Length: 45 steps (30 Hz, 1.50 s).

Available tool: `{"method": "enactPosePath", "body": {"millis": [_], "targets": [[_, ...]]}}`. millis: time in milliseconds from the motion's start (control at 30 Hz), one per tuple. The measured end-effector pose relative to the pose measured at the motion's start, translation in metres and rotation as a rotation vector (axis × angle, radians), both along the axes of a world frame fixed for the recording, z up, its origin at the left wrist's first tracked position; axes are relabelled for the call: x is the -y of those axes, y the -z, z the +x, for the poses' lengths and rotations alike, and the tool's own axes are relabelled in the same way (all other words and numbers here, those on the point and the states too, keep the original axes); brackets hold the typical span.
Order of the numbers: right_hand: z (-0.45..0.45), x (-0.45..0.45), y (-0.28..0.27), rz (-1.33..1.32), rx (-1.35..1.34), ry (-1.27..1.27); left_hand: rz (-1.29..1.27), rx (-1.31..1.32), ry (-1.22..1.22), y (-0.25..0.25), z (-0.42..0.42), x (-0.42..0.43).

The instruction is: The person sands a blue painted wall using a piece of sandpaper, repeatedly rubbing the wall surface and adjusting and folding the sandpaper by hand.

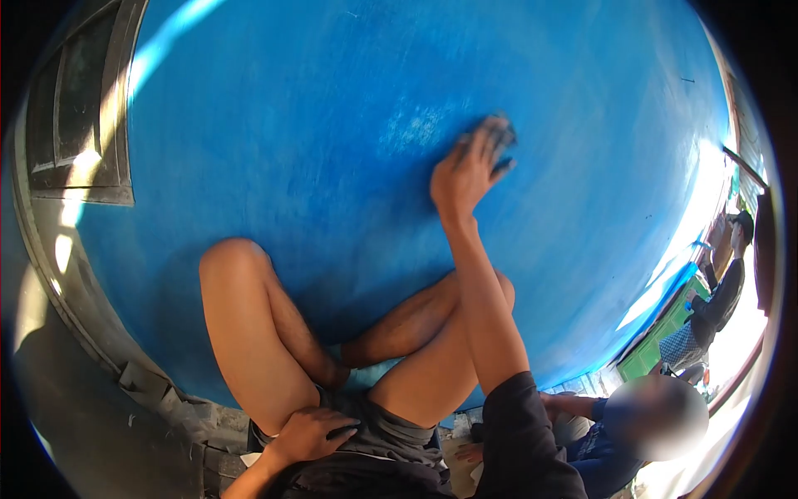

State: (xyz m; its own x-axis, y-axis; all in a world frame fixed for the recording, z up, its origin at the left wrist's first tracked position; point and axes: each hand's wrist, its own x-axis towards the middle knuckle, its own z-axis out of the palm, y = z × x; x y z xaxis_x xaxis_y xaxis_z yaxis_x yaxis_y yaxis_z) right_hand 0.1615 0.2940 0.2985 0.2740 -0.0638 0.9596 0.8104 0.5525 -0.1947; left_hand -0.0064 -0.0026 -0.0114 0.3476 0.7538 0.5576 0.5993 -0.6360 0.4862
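My right hand [470, 170] is raised against a blue wall [332, 108], its fingers wrapped round a dark, blurred pad [502, 137] that touches the surface. A pale, scuffed patch shows on the wall just left of it. Low in the view, my left hand [314, 433] rests on my thigh near the dark shorts, holding nothing, with dark smudges on its fingertips.
A framed wooden window [81, 108] is at the upper left. On the right, a person in dark blue [603, 453] sits close beside me. Farther off, another person [721, 303] is near a green panel [644, 356]. My bent knees face the wall.
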Motion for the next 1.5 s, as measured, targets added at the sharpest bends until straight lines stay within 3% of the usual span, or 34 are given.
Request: {"method": "enactPosePath", "body": {"millis": [67, 100, 133, 200, 233, 267, 333, 367, 400, 467, 600, 633, 667, 733, 767, 800, 867, 900, 933, 1000, 1067, 1133, 1167, 1200, 1267, 1333, 1400, 1433, 1467, 1500], "targets": [[0.004, 0.01, 0.017, -0.052, 0.583, 0.074, -0.031, -0.02, 0.014, 0.002, 0.0, 0.004], [0.012, 0.013, 0.013, -0.106, 0.665, 0.127, -0.01, -0.013, 0.011, 0.001, 0.0, 0.005], [0.008, 0.01, 0.007, -0.098, 0.659, 0.127, 0.015, -0.001, 0.004, -0.001, 0.0, 0.003], [-0.002, 0.005, 0.002, -0.072, 0.057, 0.017, 0.003, 0.002, 0.004, -0.003, -0.001, 0.001], [-0.007, 0.007, 0.009, -0.031, 0.228, 0.023, -0.016, 0.005, 0.009, -0.002, 0.0, 0.002], [-0.002, 0.011, 0.016, -0.04, 0.221, 0.027, -0.023, -0.002, 0.014, 0.0, 0.001, 0.004], [0.006, 0.016, 0.02, -0.053, 0.847, 0.029, 0.026, 0.016, 0.012, -0.001, 0.001, 0.002], [0.006, 0.014, 0.011, -0.092, 0.594, 0.122, 0.033, 0.011, 0.011, -0.003, -0.003, 0.0], [-0.001, 0.012, 0.01, -0.088, 0.599, 0.12, 0.019, -0.004, 0.012, -0.002, -0.004, 0.0], [-0.018, 0.014, 0.015, -0.055, 0.351, 0.12, -0.004, -0.007, 0.012, -0.001, 0.002, 0.003], [-0.003, 0.008, 0.01, 0.025, 0.484, 0.063, -0.015, -0.008, 0.009, 0.0, -0.004, 0.0], [-0.014, 0.009, 0.006, 0.025, 0.18, 0.033, 0.031, 0.002, 0.011, 0.0, -0.001, 0.001], [-0.021, 0.013, 0.012, 0.021, 0.2, 0.028, 0.026, 0.023, 0.006, 0.001, 0.003, 0.001], [-0.019, 0.028, 0.034, -0.034, 0.849, 0.046, -0.022, -0.003, -0.002, -0.002, 0.001, 0.002], [-0.015, 0.027, 0.036, -0.019, 1.003, -0.134, -0.039, -0.011, 0.006, -0.003, 0.0, 0.006], [-0.014, 0.022, 0.032, -0.027, 0.995, -0.137, -0.028, -0.013, 0.009, -0.005, 0.0, 0.007], [-0.02, 0.013, 0.019, -0.023, 0.364, 0.04, -0.01, 0.012, -0.006, -0.008, -0.001, 0.003], [-0.028, 0.012, 0.026, -0.036, 0.26, 0.077, -0.015, 0.02, -0.009, -0.008, -0.001, 0.002], [-0.024, 0.017, 0.039, -0.048, 0.268, 0.083, -0.026, 0.019, -0.002, -0.004, 0.001, 0.003], [-0.013, 0.026, 0.063, -0.109, 1.038, -0.091, -0.013, 0.012, 0.013, 0.003, 0.003, 0.007], [-0.013, 0.021, 0.047, -0.055, 0.996, -0.021, 0.043, 0.019, -0.004, -0.001, -0.001, -0.001], [-0.016, 0.013, 0.034, -0.071, 0.135, -0.02, 0.016, 0.012, -0.004, 0.0, 0.0, 0.002], [-0.024, 0.011, 0.039, -0.088, -0.002, 0.002, 0.005, 0.024, 0.005, 0.001, 0.003, 0.003], [-0.017, 0.017, 0.051, -0.103, 0.009, 0.009, -0.026, 0.007, -0.008, 0.0, 0.004, 0.002], [-0.009, 0.029, 0.075, -0.131, 0.893, -0.009, -0.05, -0.038, -0.023, 0.0, 0.002, 0.006], [-0.008, 0.023, 0.059, -0.138, 0.908, -0.017, 0.075, 0.0, -0.035, 0.002, 0.002, 0.004], [-0.015, 0.009, 0.052, -0.051, 0.15, -0.049, 0.063, -0.014, -0.037, -0.002, -0.004, 0.002], [-0.025, 0.009, 0.061, -0.075, 0.095, 0.017, 0.033, -0.002, -0.025, 0.0, 0.001, 0.005], [-0.021, 0.013, 0.078, -0.094, 0.104, 0.017, 0.013, 0.007, -0.025, 0.003, 0.005, 0.008], [-0.015, 0.019, 0.095, -0.114, 0.528, 0.003, -0.003, 0.008, -0.01, 0.003, 0.005, 0.007]]}}
